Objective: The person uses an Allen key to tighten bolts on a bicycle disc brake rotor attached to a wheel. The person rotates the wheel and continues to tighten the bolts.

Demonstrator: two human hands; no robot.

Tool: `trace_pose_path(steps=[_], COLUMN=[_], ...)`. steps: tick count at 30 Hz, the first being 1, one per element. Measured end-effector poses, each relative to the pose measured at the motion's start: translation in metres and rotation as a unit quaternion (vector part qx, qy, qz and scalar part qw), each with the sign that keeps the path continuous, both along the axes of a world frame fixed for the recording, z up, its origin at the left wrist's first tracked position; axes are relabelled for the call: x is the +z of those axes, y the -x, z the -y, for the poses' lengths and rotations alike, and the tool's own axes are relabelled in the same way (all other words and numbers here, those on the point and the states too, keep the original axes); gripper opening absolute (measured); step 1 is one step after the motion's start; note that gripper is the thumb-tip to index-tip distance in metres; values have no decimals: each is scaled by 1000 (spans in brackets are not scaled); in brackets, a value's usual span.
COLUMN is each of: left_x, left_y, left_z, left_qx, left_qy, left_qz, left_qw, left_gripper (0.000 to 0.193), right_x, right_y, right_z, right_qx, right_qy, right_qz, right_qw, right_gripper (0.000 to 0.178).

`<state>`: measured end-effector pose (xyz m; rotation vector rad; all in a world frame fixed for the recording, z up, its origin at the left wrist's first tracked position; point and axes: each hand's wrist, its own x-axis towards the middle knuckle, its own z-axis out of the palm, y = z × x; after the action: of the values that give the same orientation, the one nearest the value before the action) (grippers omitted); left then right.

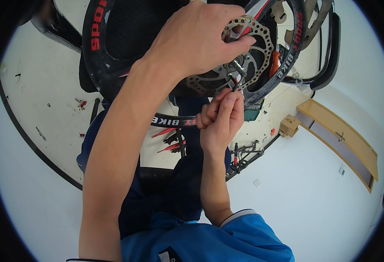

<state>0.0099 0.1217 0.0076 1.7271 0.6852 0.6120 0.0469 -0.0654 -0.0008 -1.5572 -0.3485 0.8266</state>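
In front of me a black bicycle wheel (97, 41) with red and white lettering lies tilted above my legs. A perforated metal brake disc (268, 46) surrounds its hub axle (238, 67). My left hand (196, 37) reaches across the wheel, closed on the upper part of the disc, with the thumb along its face. Just below the axle, my right hand (224, 111) pinches a small black hex key (234, 82) at the inner part of the disc. The key's tip is too small to make out. Some of my left fingers are hidden behind the disc.
An orange handle (274, 64) shows beside the disc, with a green box (253, 113) beneath the wheel. Bike parts (246, 153) and red-and-black pieces (173, 142) lie on the floor. A cardboard box (289, 125) sits near a wooden door (340, 135). A black frame (331, 56) stands at right.
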Motion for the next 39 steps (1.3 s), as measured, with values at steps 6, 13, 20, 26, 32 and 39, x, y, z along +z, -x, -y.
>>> trace_pose_path(steps=[6,13,20,26,32,39], left_x=[-6,1,-7,-4,3,5], left_y=[-1,1,-1,2,3,4], left_z=[1,7,5,2,8,8], left_qx=[18,28,21,12,36,37], left_qy=[-34,-40,-11,-17,-38,-50], left_qz=[46,37,58,56,42,31], left_qw=[998,998,998,998,998,998], left_gripper=[35,34,34,34,34,34], right_x=[2,7,9,9,16,14], right_y=[11,33,40,41,35,21], right_z=[-8,-28,-37,-40,-36,-22], right_qx=[-38,-121,-161,-160,-128,-63], right_qy=[-6,-77,-109,-113,-102,-72], right_qz=[-45,-134,-181,-199,-235,-249], right_qw=[998,981,964,960,958,964], right_gripper=[28,29,31,32,33,34])
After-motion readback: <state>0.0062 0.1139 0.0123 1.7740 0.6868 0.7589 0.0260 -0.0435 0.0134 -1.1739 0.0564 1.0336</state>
